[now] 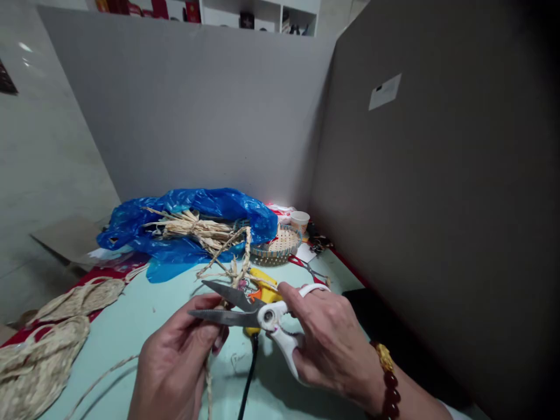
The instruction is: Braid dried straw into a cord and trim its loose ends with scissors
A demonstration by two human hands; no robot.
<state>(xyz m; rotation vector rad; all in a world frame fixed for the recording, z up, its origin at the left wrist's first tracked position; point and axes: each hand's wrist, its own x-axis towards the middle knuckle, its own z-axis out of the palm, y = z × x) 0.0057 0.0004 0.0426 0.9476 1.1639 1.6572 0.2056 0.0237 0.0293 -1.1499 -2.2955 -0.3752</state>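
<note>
My right hand grips white-handled scissors, their dark blades parted and pointing left. The blades lie across the fingertips of my left hand, which is closed on a braided straw cord. Part of that cord hangs below the fingers; the spot where it is pinched is partly hidden by the blades. Just beyond the blades stands a knotted, braided straw piece with loose ends. Behind the scissors lies a yellow glue gun with a black cable.
A blue plastic bag holds a bundle of dried straw at the back. Right of it are a woven basket, a paper cup and red-handled scissors. Woven straw pieces lie left. Grey partitions enclose the table.
</note>
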